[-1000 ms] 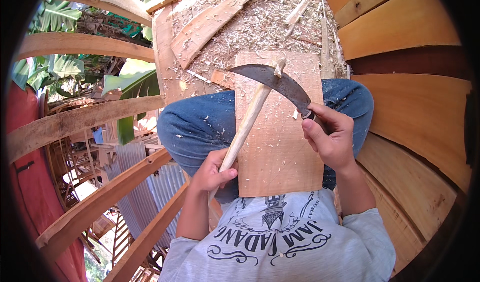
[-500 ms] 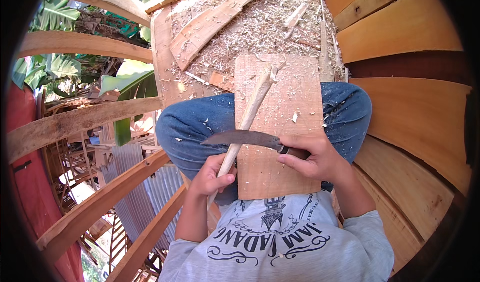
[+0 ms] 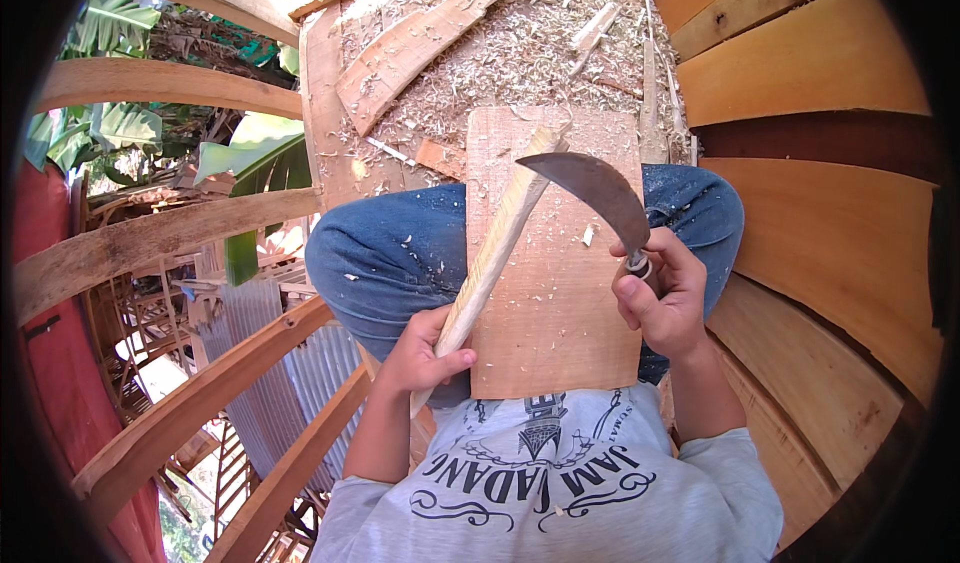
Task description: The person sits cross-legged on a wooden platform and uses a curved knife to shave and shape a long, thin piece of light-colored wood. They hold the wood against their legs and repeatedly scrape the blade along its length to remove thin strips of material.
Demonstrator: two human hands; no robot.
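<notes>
My left hand (image 3: 428, 355) is wrapped round the lower part of a pale wooden stick (image 3: 497, 235), which slants up and away to the right. The stick's far end lies over a flat rectangular board (image 3: 560, 338) across my lap. In my right hand (image 3: 665, 298), to the right of the board, is the handle of a curved knife (image 3: 610, 195). Its dark blade arcs up and left, the tip at the stick's upper part. Whether blade and wood touch, I cannot tell. A curled shaving hangs at the stick's far end.
Wood shavings (image 3: 500, 58) cover the floor ahead, with a long wooden offcut (image 3: 425, 48) among them. Slatted wooden rails (image 3: 170, 233) with gaps stand on my left. Overlapping planks (image 3: 820, 213) form a wall close on my right. My crossed legs in jeans (image 3: 390, 248) flank the board.
The knife has moved from across the stick's middle up toward its far end, its tip swinging upward. My right hand has turned and shifted right. The left hand keeps its hold.
</notes>
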